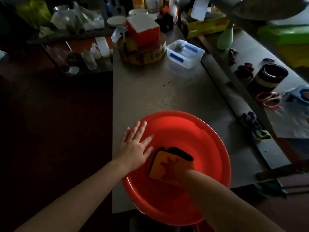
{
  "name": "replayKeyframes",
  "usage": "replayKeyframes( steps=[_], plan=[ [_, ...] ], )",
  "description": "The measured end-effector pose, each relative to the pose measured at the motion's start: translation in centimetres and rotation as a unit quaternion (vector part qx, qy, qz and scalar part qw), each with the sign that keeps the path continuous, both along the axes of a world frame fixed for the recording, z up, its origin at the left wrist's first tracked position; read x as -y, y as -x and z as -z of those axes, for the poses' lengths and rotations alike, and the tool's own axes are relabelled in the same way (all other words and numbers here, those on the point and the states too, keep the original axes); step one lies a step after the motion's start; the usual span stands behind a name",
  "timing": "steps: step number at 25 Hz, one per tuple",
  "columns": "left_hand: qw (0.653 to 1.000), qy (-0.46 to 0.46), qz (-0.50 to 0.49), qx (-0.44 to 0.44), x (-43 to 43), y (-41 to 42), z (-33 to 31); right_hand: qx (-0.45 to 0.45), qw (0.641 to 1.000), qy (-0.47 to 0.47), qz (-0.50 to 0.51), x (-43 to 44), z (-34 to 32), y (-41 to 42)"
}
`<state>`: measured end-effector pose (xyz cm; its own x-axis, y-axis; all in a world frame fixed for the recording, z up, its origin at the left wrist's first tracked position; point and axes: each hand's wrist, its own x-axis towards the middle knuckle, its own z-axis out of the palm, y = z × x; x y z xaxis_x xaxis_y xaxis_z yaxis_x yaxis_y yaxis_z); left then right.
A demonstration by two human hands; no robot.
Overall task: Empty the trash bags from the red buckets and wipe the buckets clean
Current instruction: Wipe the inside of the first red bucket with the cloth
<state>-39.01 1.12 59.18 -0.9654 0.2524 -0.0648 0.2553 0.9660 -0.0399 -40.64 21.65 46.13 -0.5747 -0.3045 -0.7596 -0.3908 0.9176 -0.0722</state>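
A wide red bucket stands on the near end of a grey steel table, overhanging its front edge. My left hand lies flat with spread fingers on the bucket's left rim. Inside the bucket, my right hand presses flat with spread fingers on an orange cloth with a dark border against the inner wall. No trash bag is visible in the bucket.
The grey table carries a round wooden block with a red and white box on it, a clear plastic container, and clutter at the back. A second counter on the right holds a tape roll, scissors and scraps. The floor at left is dark.
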Motion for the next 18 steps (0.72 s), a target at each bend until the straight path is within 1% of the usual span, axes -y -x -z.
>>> replayKeyframes(
  steps=[2, 4, 5, 7, 9, 13, 16, 18],
  plan=[
    [1.000, -0.023, -0.004, -0.016, 0.2, 0.3, 0.4, -0.004, 1.000, 0.018, 0.025, -0.1, 2.2, 0.2],
    [0.999, -0.042, 0.000, -0.022, 0.5, 0.2, 0.8, -0.033, 0.987, 0.074, 0.136, 0.3, 4.1, 0.1],
    [0.998, -0.054, -0.001, -0.026, 0.6, -0.1, 1.0, -0.053, 0.983, 0.078, 0.160, 0.4, 5.2, -0.1],
    [0.996, -0.084, -0.014, -0.025, 0.9, -0.3, 1.1, -0.077, 0.987, 0.041, 0.132, 1.2, 4.9, -1.1],
    [0.993, -0.112, -0.023, -0.019, 1.3, -0.4, 1.4, -0.114, 0.982, 0.015, 0.148, 2.2, 5.0, -2.2],
    [0.992, -0.124, 0.011, 0.003, 2.1, -0.1, 1.5, -0.144, 0.971, 0.017, 0.193, 3.1, 5.9, -3.1],
    [0.992, -0.123, 0.033, 0.009, 2.6, -0.1, 1.4, -0.142, 0.966, 0.016, 0.214, 3.1, 7.0, -2.5],
    [0.992, -0.123, 0.033, 0.004, 2.7, -0.1, 1.4, -0.164, 0.966, 0.017, 0.201, 4.3, 7.1, -2.6]
  ],
)
